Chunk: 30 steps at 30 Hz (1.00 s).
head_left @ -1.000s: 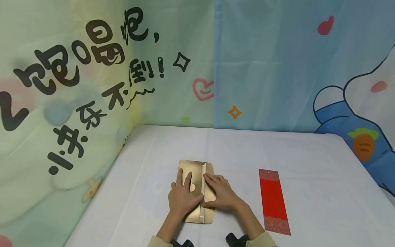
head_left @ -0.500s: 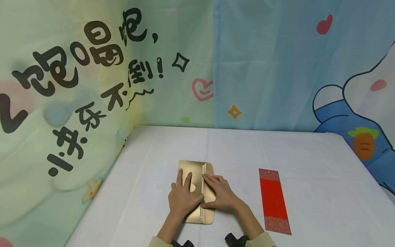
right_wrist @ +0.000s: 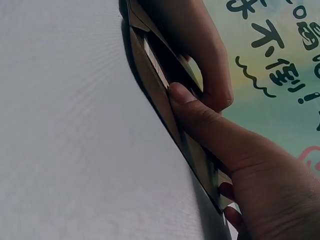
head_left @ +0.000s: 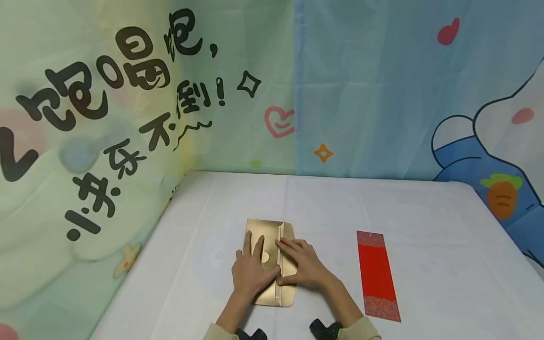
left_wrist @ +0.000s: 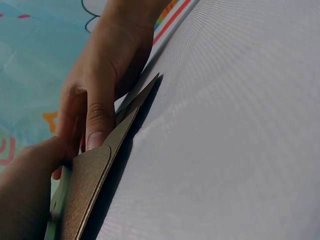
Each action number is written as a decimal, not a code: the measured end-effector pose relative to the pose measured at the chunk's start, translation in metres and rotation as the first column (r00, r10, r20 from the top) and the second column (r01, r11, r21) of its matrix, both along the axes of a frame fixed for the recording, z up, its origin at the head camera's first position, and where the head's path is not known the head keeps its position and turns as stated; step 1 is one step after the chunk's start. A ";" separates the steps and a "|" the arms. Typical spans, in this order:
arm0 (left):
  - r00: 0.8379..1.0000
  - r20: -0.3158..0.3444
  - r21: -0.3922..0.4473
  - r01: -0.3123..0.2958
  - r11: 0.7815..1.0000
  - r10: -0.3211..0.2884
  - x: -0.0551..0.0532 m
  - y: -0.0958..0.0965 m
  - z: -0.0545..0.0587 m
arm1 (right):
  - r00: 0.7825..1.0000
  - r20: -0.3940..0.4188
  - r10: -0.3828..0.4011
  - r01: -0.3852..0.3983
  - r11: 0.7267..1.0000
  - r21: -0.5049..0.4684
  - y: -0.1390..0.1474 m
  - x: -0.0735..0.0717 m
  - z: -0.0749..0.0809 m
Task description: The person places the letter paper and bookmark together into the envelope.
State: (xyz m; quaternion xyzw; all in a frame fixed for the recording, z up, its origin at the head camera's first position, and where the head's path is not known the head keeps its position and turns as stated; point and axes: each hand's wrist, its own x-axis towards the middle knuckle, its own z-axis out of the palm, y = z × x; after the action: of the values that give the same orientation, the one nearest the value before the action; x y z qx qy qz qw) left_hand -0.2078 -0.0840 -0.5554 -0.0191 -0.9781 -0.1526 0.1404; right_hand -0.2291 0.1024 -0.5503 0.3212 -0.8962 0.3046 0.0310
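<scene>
A gold envelope (head_left: 267,230) lies on the table in the head view, its flap (head_left: 290,300) spread to the right. A narrow pale strip (head_left: 277,296) runs along the fold. My left hand (head_left: 251,274) rests on the envelope's body, fingers pointing away and thumb reaching the fold. From the right, my right hand (head_left: 308,265) touches the strip and flap, with thumb and fingertips apart along the fold. The right wrist view shows my right thumb (right_wrist: 205,117) pressed at the strip (right_wrist: 156,62). In the left wrist view, the envelope (left_wrist: 90,180) stands slightly raised along its edge.
A long red envelope (head_left: 376,269) with patterned ends lies flat on the right side of the white-covered table (head_left: 212,212). Printed cloth backdrops (head_left: 238,123) rise behind and along the left. Both wrists carry black camera mounts (head_left: 325,329).
My right fingertips have shifted slightly left over the fold. My left hand and both envelopes hold their places.
</scene>
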 end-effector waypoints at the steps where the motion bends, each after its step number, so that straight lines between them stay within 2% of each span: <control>1: 1.000 0.001 -0.001 0.000 1.000 0.000 0.000 0.000 0.000 | 1.000 -0.003 0.000 0.000 1.000 0.001 0.000 0.000 0.000; 11: 1.000 0.011 -0.009 0.002 1.000 -0.002 0.000 0.000 0.000 | 1.000 -0.027 0.001 -0.001 1.000 0.014 0.000 -0.003 -0.002; 21: 1.000 0.004 0.001 0.008 1.000 -0.008 0.001 0.001 -0.001 | 0.999 -0.017 0.046 -0.046 0.999 -0.023 0.004 -0.005 -0.003; 30: 1.000 0.005 0.000 0.005 1.000 -0.005 0.001 0.000 0.001 | 0.996 -0.085 0.028 -0.031 0.999 -0.029 0.001 -0.006 -0.007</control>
State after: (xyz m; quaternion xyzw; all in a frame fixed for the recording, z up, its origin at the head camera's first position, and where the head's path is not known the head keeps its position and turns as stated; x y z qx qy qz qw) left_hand -0.2073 -0.0837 -0.5542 -0.0210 -0.9784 -0.1530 0.1375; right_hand -0.2353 0.1038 -0.5569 0.3463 -0.8845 0.3047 0.0692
